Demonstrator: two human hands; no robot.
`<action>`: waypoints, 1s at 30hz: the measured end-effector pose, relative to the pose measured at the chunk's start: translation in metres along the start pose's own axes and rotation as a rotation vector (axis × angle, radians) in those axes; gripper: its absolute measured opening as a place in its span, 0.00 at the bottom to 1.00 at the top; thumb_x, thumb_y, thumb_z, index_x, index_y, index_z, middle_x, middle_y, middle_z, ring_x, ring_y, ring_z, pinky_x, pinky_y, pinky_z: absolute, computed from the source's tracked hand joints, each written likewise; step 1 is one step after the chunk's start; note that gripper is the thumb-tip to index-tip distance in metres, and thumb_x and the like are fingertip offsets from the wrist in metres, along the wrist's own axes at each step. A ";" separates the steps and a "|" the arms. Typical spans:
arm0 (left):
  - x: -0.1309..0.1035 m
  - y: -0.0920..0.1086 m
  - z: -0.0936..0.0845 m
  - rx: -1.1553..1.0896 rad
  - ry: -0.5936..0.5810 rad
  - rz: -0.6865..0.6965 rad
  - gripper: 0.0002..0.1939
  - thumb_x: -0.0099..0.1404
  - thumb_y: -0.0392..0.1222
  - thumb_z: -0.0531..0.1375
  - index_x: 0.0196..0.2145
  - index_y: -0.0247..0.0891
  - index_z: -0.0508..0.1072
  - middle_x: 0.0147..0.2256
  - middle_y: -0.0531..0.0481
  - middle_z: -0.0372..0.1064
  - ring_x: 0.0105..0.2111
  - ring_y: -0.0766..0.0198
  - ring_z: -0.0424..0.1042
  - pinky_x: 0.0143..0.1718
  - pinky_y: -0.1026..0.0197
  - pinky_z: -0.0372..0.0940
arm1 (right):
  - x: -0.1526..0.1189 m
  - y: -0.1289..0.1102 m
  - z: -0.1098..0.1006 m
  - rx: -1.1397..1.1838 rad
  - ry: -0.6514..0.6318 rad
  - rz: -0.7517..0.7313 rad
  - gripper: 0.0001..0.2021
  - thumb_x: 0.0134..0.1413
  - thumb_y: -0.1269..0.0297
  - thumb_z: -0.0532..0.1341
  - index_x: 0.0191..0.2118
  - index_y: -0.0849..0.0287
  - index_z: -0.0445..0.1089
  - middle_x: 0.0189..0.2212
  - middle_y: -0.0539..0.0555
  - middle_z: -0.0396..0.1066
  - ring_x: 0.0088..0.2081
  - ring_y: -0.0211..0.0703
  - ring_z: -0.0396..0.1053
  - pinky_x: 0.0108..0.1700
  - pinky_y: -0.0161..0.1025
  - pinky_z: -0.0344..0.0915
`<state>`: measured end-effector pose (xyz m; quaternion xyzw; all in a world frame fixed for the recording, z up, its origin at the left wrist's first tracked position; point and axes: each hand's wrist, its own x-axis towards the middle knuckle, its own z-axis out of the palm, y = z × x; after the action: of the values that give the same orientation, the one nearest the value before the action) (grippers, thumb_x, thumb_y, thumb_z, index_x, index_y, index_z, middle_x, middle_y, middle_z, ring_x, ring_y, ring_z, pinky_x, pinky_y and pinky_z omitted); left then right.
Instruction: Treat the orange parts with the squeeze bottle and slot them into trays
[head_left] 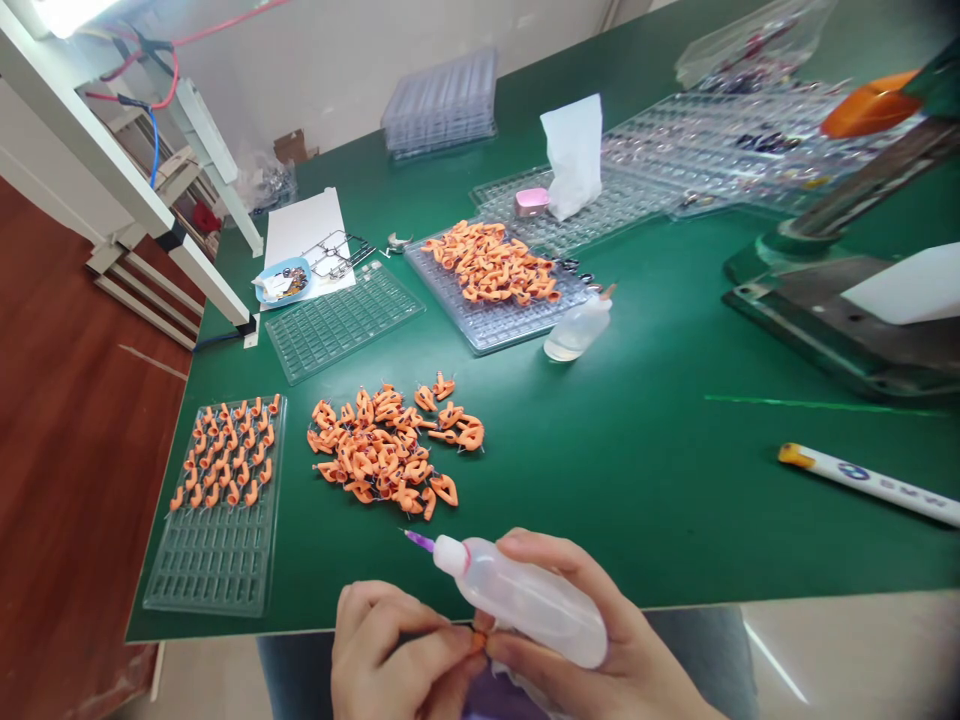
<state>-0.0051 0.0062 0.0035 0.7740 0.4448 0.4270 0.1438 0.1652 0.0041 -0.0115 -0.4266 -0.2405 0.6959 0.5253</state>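
At the table's front edge, my left hand [405,655] is closed, its thumb and fingertips pinching a small orange part [478,641] that is mostly hidden. My right hand [600,630] is wrapped round a translucent squeeze bottle [525,598] with a white cap and a purple needle tip pointing left. The right fingertips meet the left ones at the orange part, with some whitish thin material beneath them. Beyond the hands lies a loose pile of curved orange pieces [379,450] with thin wires. To the left, a clear compartment tray [214,570] holds similar orange pieces in rows at its far end.
Another orange heap [499,262] sits on stacked clear trays [487,340]. Beside it leans a second bottle [579,330]. A green-looking tray [341,318], blue dish [283,282], pink box [532,202] and tissue [574,155] stand farther back. A metal press [840,320] and white marker [870,483] lie right.
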 end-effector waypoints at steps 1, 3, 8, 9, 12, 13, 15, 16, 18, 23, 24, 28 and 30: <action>0.000 0.000 0.000 0.001 0.001 0.005 0.07 0.65 0.31 0.64 0.40 0.38 0.77 0.31 0.50 0.74 0.33 0.62 0.70 0.35 0.59 0.67 | 0.000 0.000 0.000 -0.007 -0.003 -0.008 0.21 0.46 0.55 0.77 0.46 0.47 0.73 0.33 0.48 0.76 0.30 0.38 0.75 0.34 0.31 0.73; -0.001 -0.001 0.000 0.005 0.003 0.012 0.07 0.65 0.31 0.64 0.40 0.38 0.77 0.31 0.50 0.74 0.34 0.62 0.70 0.35 0.59 0.67 | 0.000 0.000 0.001 -0.018 -0.015 -0.034 0.20 0.47 0.55 0.76 0.45 0.45 0.73 0.35 0.48 0.76 0.30 0.37 0.75 0.34 0.30 0.73; -0.003 -0.003 0.002 0.019 0.004 0.035 0.04 0.67 0.33 0.63 0.39 0.39 0.77 0.29 0.50 0.74 0.32 0.62 0.69 0.34 0.60 0.67 | 0.001 0.001 -0.004 -0.110 -0.068 -0.141 0.16 0.53 0.53 0.72 0.47 0.40 0.74 0.37 0.47 0.74 0.31 0.36 0.75 0.35 0.28 0.73; -0.003 -0.004 0.003 0.015 0.009 0.048 0.04 0.67 0.34 0.63 0.39 0.39 0.77 0.29 0.51 0.73 0.32 0.63 0.69 0.33 0.60 0.67 | 0.002 0.001 -0.007 -0.155 -0.076 -0.177 0.15 0.54 0.53 0.71 0.47 0.39 0.74 0.37 0.47 0.74 0.32 0.36 0.75 0.36 0.28 0.73; -0.004 -0.006 0.004 -0.017 0.019 0.082 0.05 0.67 0.34 0.62 0.40 0.38 0.77 0.29 0.50 0.73 0.32 0.63 0.68 0.32 0.62 0.67 | 0.007 -0.001 -0.016 -0.312 -0.165 -0.292 0.15 0.58 0.57 0.69 0.50 0.36 0.72 0.39 0.48 0.73 0.33 0.38 0.74 0.36 0.29 0.74; -0.004 -0.007 0.004 -0.030 0.013 0.090 0.05 0.67 0.33 0.62 0.41 0.37 0.77 0.29 0.49 0.73 0.32 0.63 0.67 0.32 0.62 0.67 | 0.009 -0.002 -0.019 -0.353 -0.218 -0.320 0.16 0.60 0.60 0.68 0.52 0.35 0.71 0.40 0.48 0.72 0.33 0.38 0.74 0.36 0.30 0.74; -0.005 -0.009 0.005 -0.053 -0.007 0.097 0.06 0.67 0.33 0.62 0.42 0.36 0.77 0.30 0.49 0.73 0.33 0.63 0.67 0.33 0.62 0.67 | 0.012 -0.004 -0.023 -0.403 -0.321 -0.356 0.19 0.63 0.65 0.65 0.55 0.33 0.68 0.39 0.48 0.71 0.33 0.38 0.73 0.35 0.31 0.74; -0.005 -0.010 0.005 -0.063 -0.014 0.099 0.06 0.67 0.32 0.62 0.42 0.36 0.77 0.30 0.48 0.73 0.33 0.63 0.67 0.33 0.63 0.67 | 0.013 -0.005 -0.024 -0.419 -0.348 -0.367 0.21 0.63 0.66 0.64 0.56 0.33 0.67 0.39 0.48 0.70 0.33 0.38 0.73 0.35 0.31 0.74; -0.005 -0.011 0.005 -0.076 -0.022 0.106 0.06 0.67 0.32 0.62 0.42 0.36 0.77 0.30 0.48 0.73 0.32 0.63 0.67 0.33 0.63 0.67 | 0.015 -0.005 -0.026 -0.435 -0.362 -0.374 0.23 0.63 0.69 0.64 0.56 0.32 0.65 0.40 0.47 0.69 0.33 0.38 0.73 0.36 0.31 0.73; -0.003 -0.012 0.004 -0.083 -0.034 0.107 0.05 0.67 0.33 0.63 0.41 0.36 0.77 0.29 0.49 0.72 0.32 0.64 0.68 0.32 0.64 0.67 | 0.012 0.003 -0.026 -0.361 -0.358 -0.319 0.23 0.62 0.68 0.65 0.56 0.31 0.65 0.41 0.47 0.71 0.35 0.39 0.74 0.38 0.33 0.73; -0.002 -0.012 0.003 -0.087 -0.043 0.104 0.05 0.67 0.33 0.63 0.41 0.35 0.77 0.29 0.49 0.72 0.32 0.64 0.68 0.32 0.64 0.68 | 0.011 0.005 -0.025 -0.328 -0.345 -0.300 0.23 0.62 0.67 0.66 0.56 0.32 0.66 0.40 0.47 0.72 0.35 0.38 0.75 0.38 0.33 0.73; 0.004 -0.010 -0.002 -0.115 -0.077 0.076 0.04 0.67 0.35 0.63 0.40 0.37 0.76 0.29 0.50 0.73 0.32 0.65 0.69 0.32 0.65 0.68 | 0.005 0.011 -0.014 -0.139 -0.200 -0.143 0.18 0.56 0.62 0.71 0.51 0.39 0.71 0.35 0.47 0.76 0.32 0.37 0.75 0.37 0.32 0.73; 0.007 -0.010 -0.004 -0.130 -0.072 0.056 0.04 0.67 0.36 0.63 0.41 0.38 0.76 0.30 0.50 0.73 0.33 0.65 0.68 0.32 0.65 0.69 | 0.005 0.009 -0.008 -0.046 -0.105 -0.045 0.21 0.51 0.59 0.75 0.49 0.44 0.71 0.31 0.48 0.77 0.30 0.38 0.75 0.35 0.32 0.72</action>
<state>-0.0127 0.0168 0.0038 0.7901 0.3888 0.4307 0.1977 0.1667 0.0050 -0.0242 -0.3959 -0.2934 0.6996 0.5175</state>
